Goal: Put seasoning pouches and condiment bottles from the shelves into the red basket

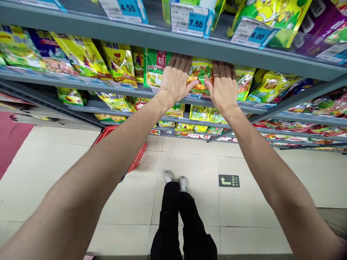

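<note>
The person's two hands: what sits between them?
In the head view, a yellow-and-green packet sits between the left hand and right hand, its top hidden by the shelf edge above.

Red basket [138, 158], exit sign [229, 181] (arrowed)

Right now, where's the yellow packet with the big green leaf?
In the head view, the yellow packet sits on a shelf in the upper middle, between the left hand and the right hand.
</note>
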The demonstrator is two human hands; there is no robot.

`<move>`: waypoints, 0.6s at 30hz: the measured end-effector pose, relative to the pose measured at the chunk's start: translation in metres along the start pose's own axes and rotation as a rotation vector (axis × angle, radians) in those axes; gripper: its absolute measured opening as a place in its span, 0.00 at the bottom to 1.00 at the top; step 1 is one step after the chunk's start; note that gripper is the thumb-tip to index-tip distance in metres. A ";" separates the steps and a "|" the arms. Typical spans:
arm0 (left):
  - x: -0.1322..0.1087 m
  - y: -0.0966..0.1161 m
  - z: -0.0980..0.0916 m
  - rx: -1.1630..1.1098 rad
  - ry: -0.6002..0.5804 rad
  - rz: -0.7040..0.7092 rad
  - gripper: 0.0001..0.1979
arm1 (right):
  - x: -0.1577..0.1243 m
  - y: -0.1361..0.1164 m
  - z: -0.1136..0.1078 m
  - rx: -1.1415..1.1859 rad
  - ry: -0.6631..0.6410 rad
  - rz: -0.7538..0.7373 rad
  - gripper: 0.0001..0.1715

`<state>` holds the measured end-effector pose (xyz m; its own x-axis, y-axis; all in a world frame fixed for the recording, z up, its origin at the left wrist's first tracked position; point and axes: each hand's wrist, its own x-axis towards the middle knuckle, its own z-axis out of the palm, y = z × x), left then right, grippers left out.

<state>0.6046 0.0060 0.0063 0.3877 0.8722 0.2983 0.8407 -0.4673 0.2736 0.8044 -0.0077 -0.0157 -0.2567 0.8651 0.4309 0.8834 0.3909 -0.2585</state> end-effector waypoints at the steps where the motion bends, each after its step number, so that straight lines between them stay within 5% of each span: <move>1: -0.003 0.002 -0.006 0.042 -0.007 -0.006 0.30 | -0.003 -0.002 -0.002 0.001 0.012 0.007 0.39; 7: -0.059 -0.003 -0.041 0.141 0.151 0.099 0.25 | -0.045 -0.017 -0.005 0.142 0.070 -0.011 0.26; 12: -0.077 -0.022 -0.004 -0.019 -0.016 -0.031 0.18 | -0.051 -0.018 0.021 0.247 -0.003 0.061 0.21; 18: -0.052 -0.029 0.022 -0.149 0.111 -0.084 0.10 | -0.037 -0.014 0.031 0.261 0.037 0.036 0.15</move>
<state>0.5680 -0.0227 -0.0378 0.2673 0.8916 0.3656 0.7997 -0.4169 0.4321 0.7890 -0.0352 -0.0545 -0.2077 0.8699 0.4474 0.7594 0.4317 -0.4868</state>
